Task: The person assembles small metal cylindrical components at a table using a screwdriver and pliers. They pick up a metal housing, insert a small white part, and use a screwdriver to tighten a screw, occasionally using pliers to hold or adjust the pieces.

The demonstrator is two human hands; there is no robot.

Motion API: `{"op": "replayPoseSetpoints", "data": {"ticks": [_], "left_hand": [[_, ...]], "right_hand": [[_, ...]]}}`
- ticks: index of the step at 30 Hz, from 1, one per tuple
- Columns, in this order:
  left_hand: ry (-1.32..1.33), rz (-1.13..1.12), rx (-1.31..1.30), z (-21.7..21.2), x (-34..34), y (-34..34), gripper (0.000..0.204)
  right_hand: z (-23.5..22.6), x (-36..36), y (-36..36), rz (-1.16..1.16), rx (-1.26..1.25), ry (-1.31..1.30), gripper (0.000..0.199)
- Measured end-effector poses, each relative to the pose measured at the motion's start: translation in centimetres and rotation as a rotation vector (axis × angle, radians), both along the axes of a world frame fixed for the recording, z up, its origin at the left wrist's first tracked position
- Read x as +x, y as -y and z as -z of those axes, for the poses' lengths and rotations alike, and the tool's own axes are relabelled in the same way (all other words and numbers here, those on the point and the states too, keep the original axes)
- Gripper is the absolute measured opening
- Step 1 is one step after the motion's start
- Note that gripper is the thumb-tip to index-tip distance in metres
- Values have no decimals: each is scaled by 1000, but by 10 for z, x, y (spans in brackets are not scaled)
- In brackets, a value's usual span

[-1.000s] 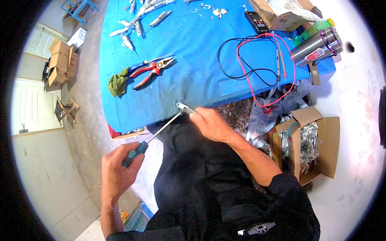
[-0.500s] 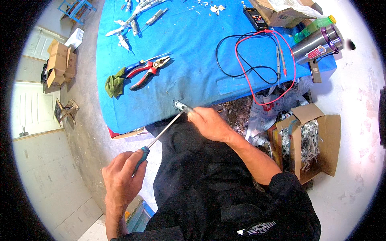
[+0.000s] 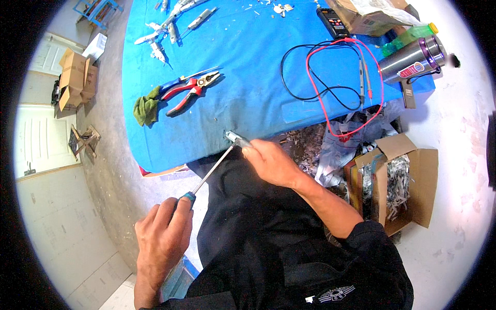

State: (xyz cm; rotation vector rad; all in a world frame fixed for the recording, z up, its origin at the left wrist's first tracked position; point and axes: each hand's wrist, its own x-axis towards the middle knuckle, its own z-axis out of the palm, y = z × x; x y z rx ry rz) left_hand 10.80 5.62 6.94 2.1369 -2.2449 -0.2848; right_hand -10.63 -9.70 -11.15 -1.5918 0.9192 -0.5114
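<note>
My left hand (image 3: 166, 231) is wrapped round the teal handle of a screwdriver (image 3: 209, 177), low and in front of the table. Its long metal shaft slants up to the right, and the tip meets a small light-grey part (image 3: 237, 138) at the table's front edge. That part is pinched in my right hand (image 3: 274, 164), which rests at the edge; my fingers cover its near end, so its exact kind is unclear. Beyond it on the blue cloth lie red-handled pliers (image 3: 192, 93), another screwdriver (image 3: 191, 77) and a crumpled green cloth (image 3: 146, 107).
Several grey pieces (image 3: 171, 28) lie on the far left of the blue-covered table (image 3: 248, 98). At the right are a multimeter (image 3: 332, 23) with red and black leads, a steel flask (image 3: 411, 61) and a green bottle (image 3: 408, 40). Below stands a cardboard box (image 3: 423, 181) of scraps.
My left hand has turned on the screwdriver handle and shifted slightly right and up. The grey part and my right hand have stayed nearly in place.
</note>
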Motion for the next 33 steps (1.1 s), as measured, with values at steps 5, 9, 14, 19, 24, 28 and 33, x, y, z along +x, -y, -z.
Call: {"op": "replayPoseSetpoints", "data": {"ticks": [5,9,14,19,24,28,33], "left_hand": [[-217,-181,19,-2,-1,8,36],[-241,-235,141,-3,4,11,37],[-227,-225,125,-6,5,11,38],[-244,-250,109,-6,4,10,37],[-237,-204,68,-1,6,9,36],[-228,-183,83,-2,6,12,36],[-215,-119,66,-9,5,21,36]], "right_hand": [[2,0,1,-2,29,40,35],[3,-3,5,-71,317,79,37],[-16,-2,7,-74,631,138,37],[2,-3,5,-70,671,240,36],[0,-2,7,-91,659,225,37],[0,0,7,-91,517,126,38],[8,2,5,-106,212,24,37]]}}
